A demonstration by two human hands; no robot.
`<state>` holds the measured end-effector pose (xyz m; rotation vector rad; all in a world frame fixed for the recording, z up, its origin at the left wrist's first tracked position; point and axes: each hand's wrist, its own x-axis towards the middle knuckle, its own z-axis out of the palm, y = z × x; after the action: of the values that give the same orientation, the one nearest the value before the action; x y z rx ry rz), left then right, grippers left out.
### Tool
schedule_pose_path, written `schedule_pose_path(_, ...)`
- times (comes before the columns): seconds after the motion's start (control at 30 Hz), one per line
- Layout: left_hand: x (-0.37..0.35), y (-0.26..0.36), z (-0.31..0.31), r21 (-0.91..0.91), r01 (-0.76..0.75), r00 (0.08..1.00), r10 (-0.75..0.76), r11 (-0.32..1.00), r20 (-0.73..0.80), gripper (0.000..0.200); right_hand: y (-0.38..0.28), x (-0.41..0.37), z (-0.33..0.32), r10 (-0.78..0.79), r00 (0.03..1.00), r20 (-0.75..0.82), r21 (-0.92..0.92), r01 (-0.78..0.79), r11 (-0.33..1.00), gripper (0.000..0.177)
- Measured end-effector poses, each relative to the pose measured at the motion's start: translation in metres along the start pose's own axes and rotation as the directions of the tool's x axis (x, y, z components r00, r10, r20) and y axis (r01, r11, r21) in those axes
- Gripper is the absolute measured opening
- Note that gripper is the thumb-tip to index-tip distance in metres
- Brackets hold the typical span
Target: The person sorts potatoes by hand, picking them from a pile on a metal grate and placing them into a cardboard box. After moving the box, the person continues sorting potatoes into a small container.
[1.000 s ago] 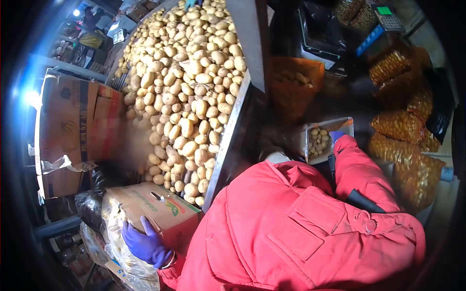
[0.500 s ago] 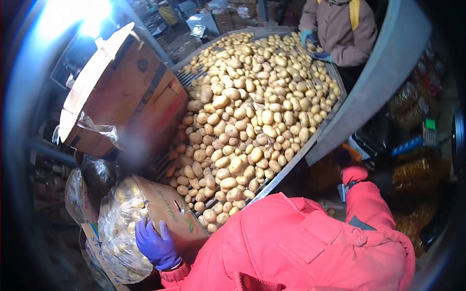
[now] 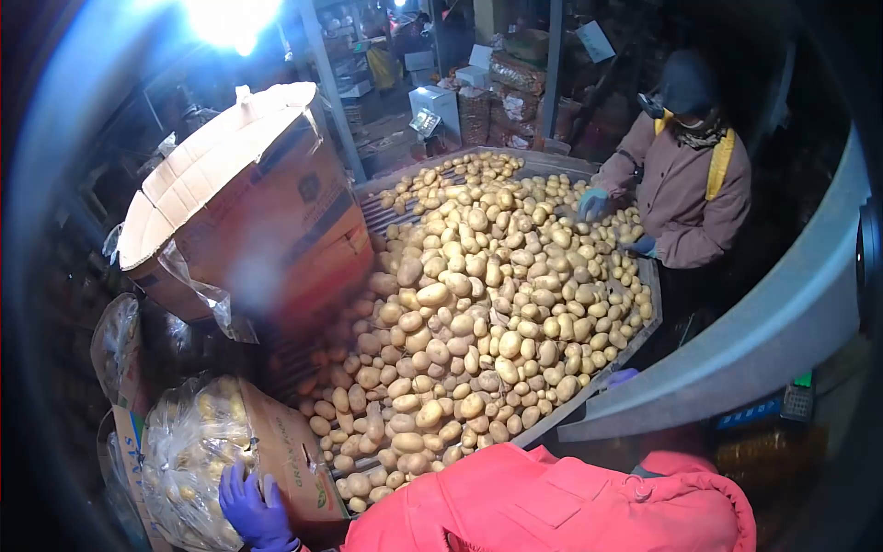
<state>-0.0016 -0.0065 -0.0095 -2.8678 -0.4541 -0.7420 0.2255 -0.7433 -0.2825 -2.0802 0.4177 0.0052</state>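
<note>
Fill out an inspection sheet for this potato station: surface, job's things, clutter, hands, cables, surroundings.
Surface: sorting table, heaped with potatoes.
Job's things: cardboard box lined with a plastic bag of potatoes, at the table's near left corner.
Clutter: large open carton, tilted at the table's left side.
Hands: left hand, purple-gloved, spread on the bag; right hand, only a purple tip shows.
Cables: nothing seen.
Surroundings: co-worker, blue-gloved, hands on the potatoes at the far end; grey panel on the right.

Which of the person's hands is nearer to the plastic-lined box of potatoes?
Left. The left hand rests on the box; the right hand is far off, by the sorting table's edge.
</note>
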Motion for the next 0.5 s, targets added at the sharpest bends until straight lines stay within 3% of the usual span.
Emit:
schedule_pose_path(0.07, 0.002, 0.004, -0.002, 0.0, 0.02, 1.0, -0.02, 1.0, -0.002, 0.022, -0.014, 0.016, -0.003, -0.053, 0.999, 0.009, 0.034, 0.053, 0.998, 0.027)
schedule_pose_path(0.1, 0.005, 0.006, -0.006, 0.034, -0.048, 0.998, 0.049, 0.998, -0.034, 0.021, -0.021, 0.022, -0.003, -0.088, 0.996, 0.01, 0.023, 0.088, 0.996, 0.027)
schedule_pose_path(0.17, 0.019, 0.018, -0.017, 0.1, -0.179, 0.977, 0.189, 0.979, -0.099, 0.022, -0.019, 0.037, 0.002, -0.195, 0.981, 0.005, -0.108, 0.194, 0.975, 0.027)
schedule_pose_path(0.27, 0.024, 0.028, -0.017, 0.109, -0.128, 0.984, 0.14, 0.986, -0.111, 0.017, -0.002, 0.045, 0.023, -0.394, 0.919, 0.0, -0.408, 0.359, 0.839, 0.027)
schedule_pose_path(0.3, 0.025, 0.029, -0.017, 0.108, -0.131, 0.984, 0.143, 0.986, -0.108, 0.017, -0.004, 0.043, 0.032, -0.333, 0.943, 0.001, -0.378, 0.309, 0.873, 0.027)
schedule_pose_path(0.4, 0.029, 0.031, -0.014, 0.124, -0.13, 0.983, 0.144, 0.984, -0.115, 0.017, -0.017, 0.041, 0.045, -0.352, 0.93, -0.104, -0.551, 0.241, 0.799, 0.032)
schedule_pose_path(0.5, 0.03, 0.037, -0.014, 0.162, -0.114, 0.983, 0.135, 0.98, -0.124, 0.014, -0.022, 0.051, 0.055, -0.634, 0.772, -0.047, -0.67, 0.446, 0.593, 0.03)
